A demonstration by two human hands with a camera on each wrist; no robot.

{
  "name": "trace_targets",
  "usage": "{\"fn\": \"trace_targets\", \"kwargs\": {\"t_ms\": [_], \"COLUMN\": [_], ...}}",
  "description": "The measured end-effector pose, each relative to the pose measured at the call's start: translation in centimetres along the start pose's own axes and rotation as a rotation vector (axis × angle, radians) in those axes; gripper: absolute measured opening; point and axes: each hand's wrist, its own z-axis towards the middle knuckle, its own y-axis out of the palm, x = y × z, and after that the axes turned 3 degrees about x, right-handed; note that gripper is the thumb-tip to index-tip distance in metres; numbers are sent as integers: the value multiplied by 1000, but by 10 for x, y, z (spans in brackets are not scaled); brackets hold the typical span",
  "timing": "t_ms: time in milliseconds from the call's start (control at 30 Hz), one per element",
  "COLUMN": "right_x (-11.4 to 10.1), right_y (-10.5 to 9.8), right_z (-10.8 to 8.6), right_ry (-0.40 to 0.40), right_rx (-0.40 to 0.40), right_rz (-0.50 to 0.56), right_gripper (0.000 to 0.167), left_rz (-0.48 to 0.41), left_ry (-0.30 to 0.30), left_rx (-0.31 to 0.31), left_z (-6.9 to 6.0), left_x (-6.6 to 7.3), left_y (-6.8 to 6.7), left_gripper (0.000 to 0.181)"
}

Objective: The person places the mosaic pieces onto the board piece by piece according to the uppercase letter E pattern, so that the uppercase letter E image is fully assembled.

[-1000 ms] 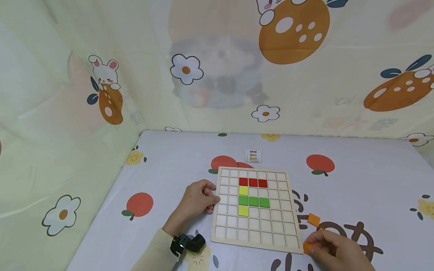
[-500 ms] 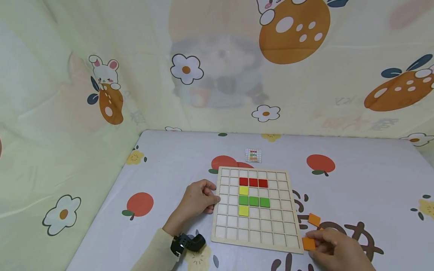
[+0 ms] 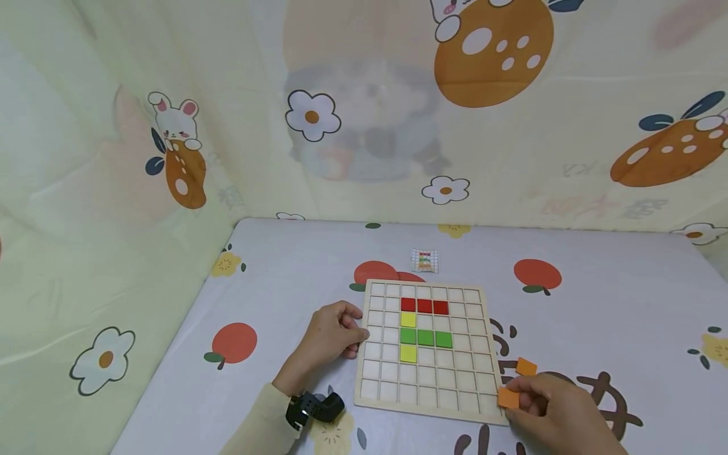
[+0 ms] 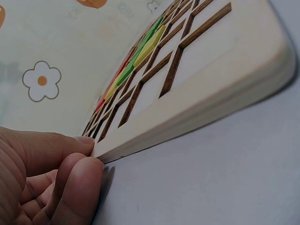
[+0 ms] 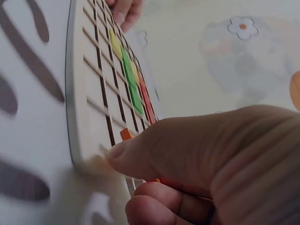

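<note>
A wooden grid board (image 3: 432,411) lies on the tablecloth, bearing three red tiles (image 3: 424,306), two yellow tiles (image 3: 408,353) and three green tiles (image 3: 425,338). My left hand (image 3: 332,332) holds the board's left edge, its fingertips (image 4: 84,143) against the rim in the left wrist view. At the board's lower right edge, my right hand (image 3: 563,414) pinches an orange square tile (image 3: 509,398) between thumb and fingers. In the right wrist view the thumb and hand mostly hide that orange tile (image 5: 126,134). Another orange tile (image 3: 526,366) lies just beyond the right hand.
A small pattern card (image 3: 425,261) with a coloured grid lies behind the board. The tablecloth (image 3: 284,272) has printed fruit and flowers. A patterned curtain (image 3: 370,151) closes off the back and left sides. A black band (image 3: 313,407) is on the left wrist.
My right hand has lifted the orange tile and moved it slightly left and away from me, over the board's right edge. The left hand has stayed still.
</note>
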Motion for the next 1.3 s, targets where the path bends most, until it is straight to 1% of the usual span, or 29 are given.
{"fn": "trace_targets", "kwargs": {"t_ms": [100,200,267,333,433,500,667,800,967,1100,1300], "right_x": [-15,-30,-40,-51,-65,-73,-90,-98,-103,-106,-107], "right_y": [4,11,17,24,32,37,45,49,54,57,61], "right_z": [3,6,9,12,16,18,24,28,31,33,32], "right_ry": [22,26,37,35,10,-32,-112,-146,-193,-196,-203], "right_rx": [-43,-69,-79,-78,-57,-38,-12,-9,-2,3,5], "right_rz": [73,133,189,220,232,212,212,216,214,199,210], "right_gripper": [30,28,28,29,30,29,26,23,23,23,24], "left_rz": [-3,2,4,5,3,3,8,5,-3,-7,-1], "left_ry": [-2,-1,-5,-5,-11,-10,-6,1,2,0,6], "left_rx": [-1,-1,1,0,1,1,1,-2,-5,-4,0], "left_z": [0,0,0,0,0,0,0,0,0,0,1], "left_x": [0,-1,-1,0,1,1,1,0,0,0,0], "left_y": [0,0,-1,-1,-1,-1,-1,-1,-1,-1,0], "left_gripper": [30,30,30,30,29,29,29,29,29,30,31]}}
